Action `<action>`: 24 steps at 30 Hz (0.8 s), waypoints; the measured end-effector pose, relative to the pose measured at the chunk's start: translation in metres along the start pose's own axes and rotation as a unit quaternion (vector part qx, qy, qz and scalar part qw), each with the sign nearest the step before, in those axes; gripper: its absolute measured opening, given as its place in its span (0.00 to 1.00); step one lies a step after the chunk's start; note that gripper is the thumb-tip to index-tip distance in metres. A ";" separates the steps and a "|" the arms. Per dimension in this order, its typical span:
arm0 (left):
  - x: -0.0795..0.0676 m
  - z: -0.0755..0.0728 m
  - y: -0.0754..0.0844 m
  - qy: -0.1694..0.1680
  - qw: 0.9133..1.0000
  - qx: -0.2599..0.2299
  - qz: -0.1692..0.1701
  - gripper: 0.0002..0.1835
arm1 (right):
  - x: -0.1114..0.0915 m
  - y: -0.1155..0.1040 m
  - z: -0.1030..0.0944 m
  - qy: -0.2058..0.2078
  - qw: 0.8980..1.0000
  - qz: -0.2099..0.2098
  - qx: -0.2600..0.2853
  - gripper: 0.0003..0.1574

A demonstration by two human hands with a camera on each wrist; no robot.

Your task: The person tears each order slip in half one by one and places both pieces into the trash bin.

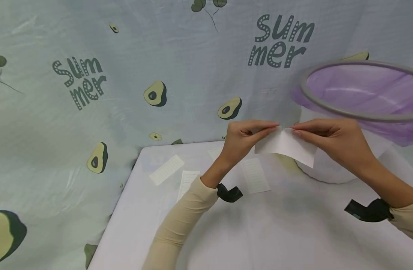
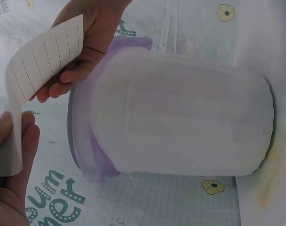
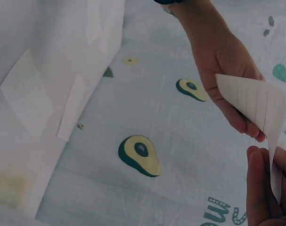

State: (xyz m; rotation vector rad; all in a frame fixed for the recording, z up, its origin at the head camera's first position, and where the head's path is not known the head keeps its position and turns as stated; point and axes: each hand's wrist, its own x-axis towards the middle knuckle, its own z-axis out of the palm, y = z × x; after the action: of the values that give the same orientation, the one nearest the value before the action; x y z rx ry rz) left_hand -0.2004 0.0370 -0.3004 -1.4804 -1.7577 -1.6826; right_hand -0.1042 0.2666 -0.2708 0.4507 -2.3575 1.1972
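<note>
Both hands hold one lined paper slip (image 1: 285, 144) above the back of the table. My left hand (image 1: 243, 137) pinches its upper left part between thumb and fingers. On the other side, my right hand (image 1: 338, 137) pinches the upper right part the same way, a short gap from the left fingertips. The slip sags and curves between them, its plain side showing in the head view. Printed lines run across the slip (image 2: 49, 56) in the left wrist view, where it bends sharply near the left thumb. In the right wrist view the lined face of the slip (image 3: 256, 101) shows too.
Several lined slips lie on the white table (image 1: 277, 232), such as one slip (image 1: 167, 170) at left and another slip (image 1: 255, 176) below the hands. A white bin (image 2: 194, 113) with a purple bag (image 1: 361, 90) and grey rim (image 1: 361, 115) stands at right. Behind hangs a printed cloth (image 1: 179, 48).
</note>
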 end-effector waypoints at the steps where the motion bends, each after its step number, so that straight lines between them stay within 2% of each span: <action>1: 0.001 0.000 0.000 -0.002 1.000 -0.002 0.001 0.09 | 0.000 -0.001 -0.002 0.001 1.000 -0.006 -0.007 0.15; 7: 0.010 0.000 0.010 -0.010 1.000 -0.012 -0.002 0.09 | 0.001 -0.009 -0.011 -0.001 0.994 -0.076 -0.078 0.19; 10: 0.016 -0.001 0.016 -0.012 1.000 -0.017 -0.007 0.09 | 0.007 -0.013 -0.016 -0.002 0.990 -0.107 -0.091 0.20; 16: 0.032 -0.002 0.014 -0.025 0.999 -0.038 -0.018 0.09 | 0.021 -0.018 -0.028 0.015 0.972 -0.176 -0.154 0.20; 19: 0.041 -0.002 0.012 -0.048 0.999 -0.020 0.003 0.10 | 0.021 -0.022 -0.036 0.015 0.967 -0.175 -0.182 0.22; 24: 0.055 -0.003 0.012 -0.083 0.996 0.025 0.032 0.10 | 0.026 -0.026 -0.047 -0.008 0.966 -0.166 -0.197 0.24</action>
State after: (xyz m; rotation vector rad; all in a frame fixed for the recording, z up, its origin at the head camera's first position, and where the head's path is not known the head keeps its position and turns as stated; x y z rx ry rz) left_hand -0.2155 0.0566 -0.2502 -1.6780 -1.7994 -1.5117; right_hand -0.1017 0.2882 -0.2154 0.6816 -2.3341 0.5581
